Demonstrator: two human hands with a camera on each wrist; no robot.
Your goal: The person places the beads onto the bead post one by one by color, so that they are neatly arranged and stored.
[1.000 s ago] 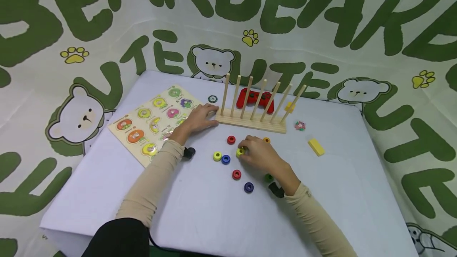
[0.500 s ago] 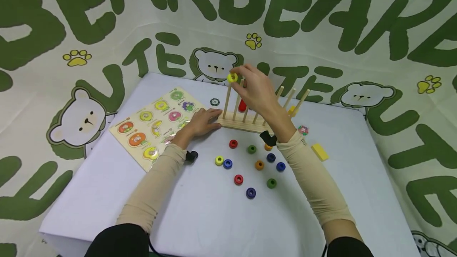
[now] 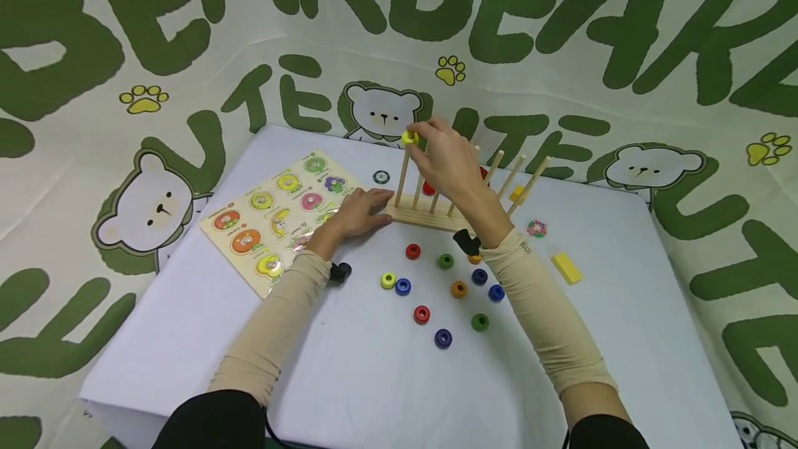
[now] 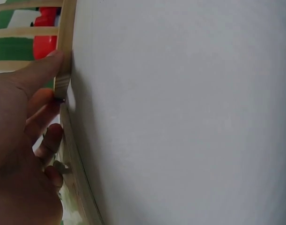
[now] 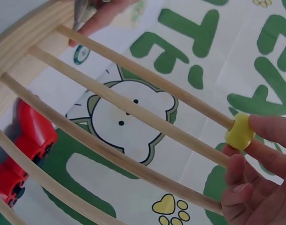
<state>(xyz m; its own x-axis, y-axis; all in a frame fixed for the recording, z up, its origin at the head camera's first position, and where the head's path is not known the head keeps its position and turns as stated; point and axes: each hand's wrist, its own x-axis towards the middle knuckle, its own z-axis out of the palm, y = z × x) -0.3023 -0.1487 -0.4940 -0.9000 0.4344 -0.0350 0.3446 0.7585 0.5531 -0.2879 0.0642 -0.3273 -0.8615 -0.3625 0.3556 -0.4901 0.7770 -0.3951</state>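
A yellow ring bead (image 5: 240,131) sits at the tip of the leftmost peg (image 3: 402,175) of a wooden peg stand (image 3: 420,214). My right hand (image 3: 450,163) pinches that bead between thumb and fingers, high over the stand's base. At the base's left end, my left hand (image 3: 358,213) grips the wood; in the left wrist view its thumb (image 4: 42,70) lies along one side, with the other fingers curled by the end. The right hand and forearm hide part of the middle pegs in the head view.
In front of the stand lie several loose beads, among them a yellow one (image 3: 388,280), a red one (image 3: 422,314) and a green one (image 3: 480,322). A fruit puzzle board (image 3: 274,220) is at left, a red game controller (image 5: 35,124) behind the pegs, a yellow block (image 3: 566,268) at right.
My right hand has picked the yellow bead off the table and lifted it up and left to the leftmost peg's tip. My left hand stays at the stand's end.
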